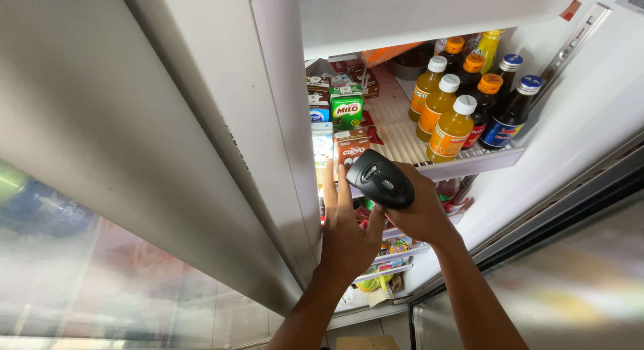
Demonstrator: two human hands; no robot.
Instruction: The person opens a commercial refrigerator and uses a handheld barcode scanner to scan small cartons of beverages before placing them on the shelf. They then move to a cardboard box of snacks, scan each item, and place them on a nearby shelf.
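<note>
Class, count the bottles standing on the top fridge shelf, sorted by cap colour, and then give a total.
White-capped bottles: 3
Orange-capped bottles: 3
Blue-capped bottles: 2
Yellow-capped bottle: 1
Total: 9

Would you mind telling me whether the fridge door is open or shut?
Open. The door is swung aside at the left, the shelf of bottles is exposed, and the right hand holds a scanner inside.
</note>
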